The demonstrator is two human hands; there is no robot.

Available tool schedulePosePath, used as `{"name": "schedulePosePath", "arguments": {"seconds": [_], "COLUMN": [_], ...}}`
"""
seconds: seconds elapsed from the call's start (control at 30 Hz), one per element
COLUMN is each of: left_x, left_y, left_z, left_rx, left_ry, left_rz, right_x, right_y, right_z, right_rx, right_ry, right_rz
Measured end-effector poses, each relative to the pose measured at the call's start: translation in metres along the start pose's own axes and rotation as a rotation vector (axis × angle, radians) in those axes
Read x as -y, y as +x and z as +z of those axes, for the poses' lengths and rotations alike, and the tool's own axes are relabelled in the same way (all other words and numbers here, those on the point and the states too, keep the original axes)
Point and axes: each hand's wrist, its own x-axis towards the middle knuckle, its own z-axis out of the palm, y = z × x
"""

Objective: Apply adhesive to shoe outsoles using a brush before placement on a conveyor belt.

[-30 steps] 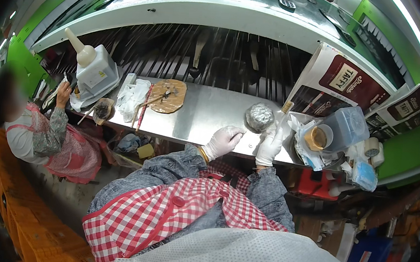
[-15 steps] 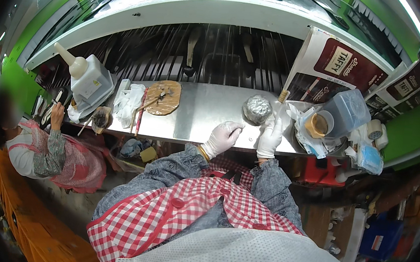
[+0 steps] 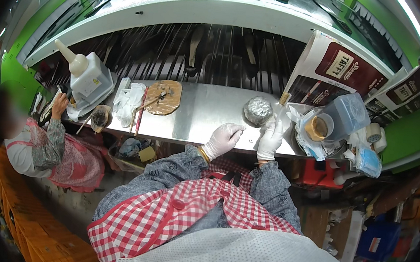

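White gloves cover both my hands above the metal bench top (image 3: 203, 115). My left hand (image 3: 223, 139) is closed, fingers curled in near the front edge; anything inside it is hidden. To its right, my right hand (image 3: 271, 139) points away from me, fingers closed around what looks like a small brush (image 3: 284, 99), whose tan end sticks out beyond the fingertips. A foil-wrapped round object (image 3: 258, 111) rests on the bench just left of my right fingers. Right of that hand stands a cup with brown contents (image 3: 316, 127), among crumpled wrapping.
Beyond the bench runs a rack of dark rollers (image 3: 217, 56) below a green conveyor. At left are a white squeeze bottle (image 3: 91, 79), a brown round pad (image 3: 164, 98) and sticks. A clear plastic container (image 3: 347, 114) stands right. A co-worker (image 3: 51, 151) stands at far left.
The co-worker's head and raised hand have shifted slightly. My hands keep nearly the same place and pose, and the foil-wrapped object stays put.
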Motion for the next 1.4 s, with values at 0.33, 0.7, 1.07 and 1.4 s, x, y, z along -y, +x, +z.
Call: {"name": "schedulePosePath", "arguments": {"seconds": [0.33, 0.7, 1.07, 1.4], "left_x": [-0.002, -0.003, -0.002, -0.004], "left_y": [0.0, 0.0, 0.0, 0.0], "left_z": [-0.001, 0.001, 0.001, 0.002], "left_rx": [0.002, -0.001, -0.01, -0.018], "left_ry": [0.0, -0.018, 0.01, 0.021], "left_rz": [0.011, 0.012, 0.033, 0.044], "right_x": [-0.002, -0.008, -0.014, -0.011], "right_y": [0.0, 0.001, 0.002, 0.002], "right_z": [0.002, 0.001, 0.003, 0.001], "right_rx": [-0.002, -0.006, -0.029, -0.033], "right_ry": [0.073, 0.056, 0.053, -0.035], "right_rz": [0.056, 0.042, 0.029, -0.039]}}
